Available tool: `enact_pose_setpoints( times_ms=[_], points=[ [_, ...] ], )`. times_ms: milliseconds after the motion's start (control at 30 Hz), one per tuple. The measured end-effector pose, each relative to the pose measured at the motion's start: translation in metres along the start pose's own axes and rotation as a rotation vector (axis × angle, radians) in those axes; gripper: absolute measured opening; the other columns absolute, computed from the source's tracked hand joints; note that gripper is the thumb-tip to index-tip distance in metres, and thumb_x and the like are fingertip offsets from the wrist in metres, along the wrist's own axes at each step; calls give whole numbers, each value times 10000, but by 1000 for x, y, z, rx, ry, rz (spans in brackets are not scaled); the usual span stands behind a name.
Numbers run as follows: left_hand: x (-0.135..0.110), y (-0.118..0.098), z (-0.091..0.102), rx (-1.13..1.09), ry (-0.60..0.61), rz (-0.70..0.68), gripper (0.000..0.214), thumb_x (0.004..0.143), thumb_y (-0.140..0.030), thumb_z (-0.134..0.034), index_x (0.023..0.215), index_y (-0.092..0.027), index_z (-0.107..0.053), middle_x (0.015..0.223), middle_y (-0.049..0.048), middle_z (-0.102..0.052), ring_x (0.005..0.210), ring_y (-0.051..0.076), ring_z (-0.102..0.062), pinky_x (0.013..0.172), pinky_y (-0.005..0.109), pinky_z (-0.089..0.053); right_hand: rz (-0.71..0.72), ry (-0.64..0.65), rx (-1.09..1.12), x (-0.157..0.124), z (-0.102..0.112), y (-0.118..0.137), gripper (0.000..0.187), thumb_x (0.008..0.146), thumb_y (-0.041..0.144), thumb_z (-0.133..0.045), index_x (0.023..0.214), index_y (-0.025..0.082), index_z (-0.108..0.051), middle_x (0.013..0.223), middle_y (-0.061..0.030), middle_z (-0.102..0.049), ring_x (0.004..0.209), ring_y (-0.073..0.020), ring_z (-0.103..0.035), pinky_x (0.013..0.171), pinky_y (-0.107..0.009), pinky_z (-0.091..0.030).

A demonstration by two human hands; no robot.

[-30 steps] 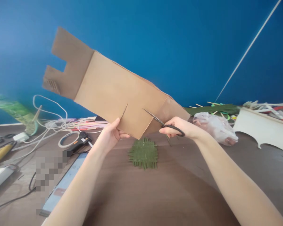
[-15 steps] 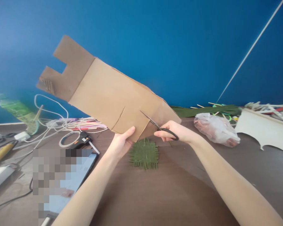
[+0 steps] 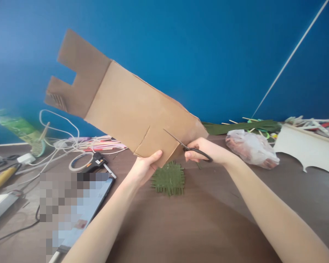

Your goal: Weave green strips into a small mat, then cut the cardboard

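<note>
A long brown cardboard sheet (image 3: 120, 102) with a notched flap at its upper left is held up in front of a blue wall. My left hand (image 3: 145, 168) grips its lower corner, thumb across the front, just right of a short slit in the bottom edge. My right hand (image 3: 205, 150) is closed on black-handled scissors (image 3: 188, 147), whose blades are part open with the cardboard's lower right edge between them. Below the hands, a small green woven mat (image 3: 168, 179) lies on the brown table.
Left on the table (image 3: 181, 226): a tangle of white cable (image 3: 57, 138), a tape ring (image 3: 79, 162), a black glue gun (image 3: 94, 163), a green bottle (image 3: 20, 129), a tablet (image 3: 82, 212). Right: a clear plastic bag (image 3: 250, 148), green strips (image 3: 244, 126), a white cut board (image 3: 308, 149).
My left hand slid right along the bottom edge, from left of the slit to right of it. The cardboard tipped slightly up again. The scissors stay at the right edge.
</note>
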State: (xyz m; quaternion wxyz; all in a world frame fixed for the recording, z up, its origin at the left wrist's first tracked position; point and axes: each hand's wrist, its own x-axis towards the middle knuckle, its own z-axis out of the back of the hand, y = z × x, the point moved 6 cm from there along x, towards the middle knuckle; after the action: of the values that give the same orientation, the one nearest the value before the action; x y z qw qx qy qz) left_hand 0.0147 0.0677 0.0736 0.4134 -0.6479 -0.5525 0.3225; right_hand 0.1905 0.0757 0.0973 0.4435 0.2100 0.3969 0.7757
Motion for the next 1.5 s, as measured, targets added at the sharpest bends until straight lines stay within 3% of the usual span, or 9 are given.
enact_pose_setpoints(
  times_ms=[333,833,1100,1300,1500],
  points=[
    [-1,-5,-4,29,10,8,635,706,-157,-699,1288,-249,-463,1201,60,-617,1140,228,-548,887,316,-518,-84,-48,-57,2,-1,-9,486,626,637,-608,604,164,-499,537,46,-358,504,-76,-291,484,-232,-204],
    [0,-5,0,41,-11,17,606,718,-156,-688,1277,-252,-475,1170,54,-639,1095,213,-583,931,324,-500,-194,-112,-96,2,2,-11,521,558,644,-650,528,179,-418,492,54,-326,474,-69,-260,468,-243,-178],
    [0,-5,-3,54,33,-2,599,723,-174,-692,1276,-261,-480,1215,45,-612,1118,203,-565,935,306,-487,-201,-110,-115,1,3,-10,497,565,647,-643,553,170,-505,506,39,-382,482,-79,-315,468,-244,-228],
    [0,1,0,115,-10,24,616,676,-238,-735,1250,-223,-512,1211,77,-611,1155,263,-531,978,399,-436,-198,-107,-173,-2,7,-4,538,544,674,-637,520,180,-423,494,48,-286,479,-74,-243,454,-249,-169],
    [1,6,0,121,41,10,585,678,-267,-736,1224,-204,-536,1174,85,-632,1179,265,-508,1014,405,-390,-208,-132,-208,-4,9,1,551,543,682,-629,531,183,-395,524,41,-278,506,-82,-251,463,-249,-177]
  ],
)
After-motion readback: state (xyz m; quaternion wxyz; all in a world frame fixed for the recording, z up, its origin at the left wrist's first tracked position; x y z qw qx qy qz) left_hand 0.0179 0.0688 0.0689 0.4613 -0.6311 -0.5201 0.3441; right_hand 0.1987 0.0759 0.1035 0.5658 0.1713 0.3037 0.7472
